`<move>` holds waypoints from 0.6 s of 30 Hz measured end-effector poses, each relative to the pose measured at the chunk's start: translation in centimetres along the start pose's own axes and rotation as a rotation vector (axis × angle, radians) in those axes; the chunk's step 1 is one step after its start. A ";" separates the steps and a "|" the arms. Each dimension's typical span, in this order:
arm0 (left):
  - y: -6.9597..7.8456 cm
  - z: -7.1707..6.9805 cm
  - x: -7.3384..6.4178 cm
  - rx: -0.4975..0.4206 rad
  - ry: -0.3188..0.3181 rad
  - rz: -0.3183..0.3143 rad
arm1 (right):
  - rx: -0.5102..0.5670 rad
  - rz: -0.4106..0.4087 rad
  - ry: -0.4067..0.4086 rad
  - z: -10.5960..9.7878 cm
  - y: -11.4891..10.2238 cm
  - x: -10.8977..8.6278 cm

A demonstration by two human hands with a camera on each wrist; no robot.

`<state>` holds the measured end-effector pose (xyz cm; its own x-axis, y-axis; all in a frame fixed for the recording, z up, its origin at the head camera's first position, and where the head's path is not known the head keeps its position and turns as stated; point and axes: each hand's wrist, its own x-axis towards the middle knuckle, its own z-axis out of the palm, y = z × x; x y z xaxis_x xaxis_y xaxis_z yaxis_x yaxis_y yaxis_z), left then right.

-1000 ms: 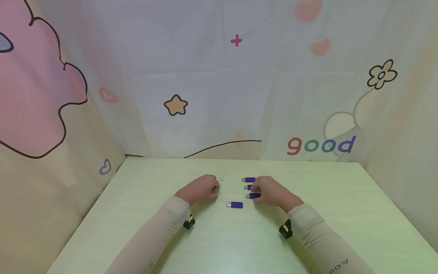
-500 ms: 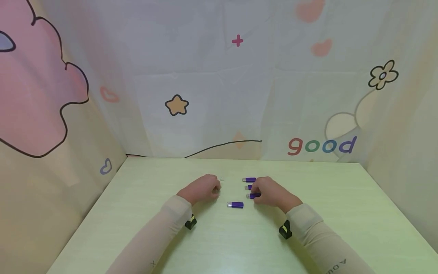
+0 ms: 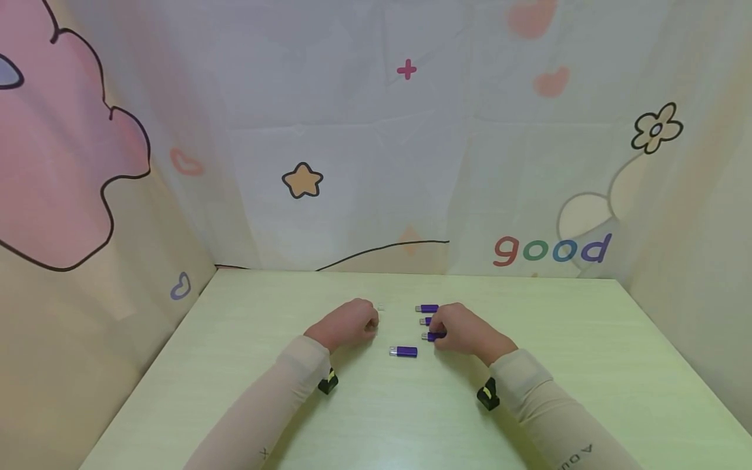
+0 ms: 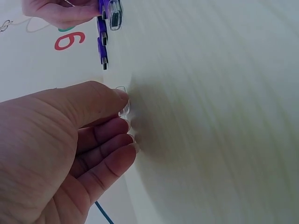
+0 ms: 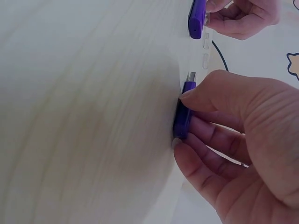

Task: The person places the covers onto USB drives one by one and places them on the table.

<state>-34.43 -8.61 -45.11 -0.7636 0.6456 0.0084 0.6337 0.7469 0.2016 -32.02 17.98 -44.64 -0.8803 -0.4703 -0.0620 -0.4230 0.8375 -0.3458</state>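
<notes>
My left hand (image 3: 346, 323) pinches a small clear plastic cap (image 4: 125, 108) between thumb and fingertips, low over the table. In the right wrist view my right hand (image 5: 233, 135) has its thumb and fingers around a purple USB stick (image 5: 184, 112), whose metal plug points toward the left hand's side. Two other purple USB sticks, the far one (image 3: 429, 309) and the middle one (image 3: 425, 321), lie in a row behind it with bare plugs. Nearer the body lies another purple USB stick (image 3: 407, 352), with a clear cap over its plug.
Two loose clear caps, one (image 5: 206, 41) and another (image 5: 205, 61), lie on the tabletop beyond the left hand. The pale wooden table (image 3: 376, 418) ends at a printed cloth backdrop (image 3: 352, 143), and cloth also hangs at both sides.
The left hand has shifted slightly right, and its fingers have closed together on the clear cap. The right hand and the USB sticks stay nearly where they were.
</notes>
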 end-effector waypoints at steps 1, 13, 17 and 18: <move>0.0 0.0 0.1 0.010 -0.004 -0.003 | -0.001 0.006 -0.003 0.0 0.0 0.0; 0.4 -0.1 0.3 0.065 -0.016 -0.021 | 0.012 0.085 -0.058 -0.4 -0.4 0.2; 0.3 0.0 0.3 0.074 -0.013 -0.019 | 0.017 0.099 -0.069 -0.5 -0.6 0.2; 0.3 0.0 0.4 0.079 -0.014 -0.017 | 0.019 0.098 -0.070 -0.5 -0.7 0.2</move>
<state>-34.51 -8.16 -45.09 -0.7731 0.6342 -0.0078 0.6286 0.7678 0.1239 -32.06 17.45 -43.95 -0.8998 -0.4054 -0.1614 -0.3310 0.8752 -0.3527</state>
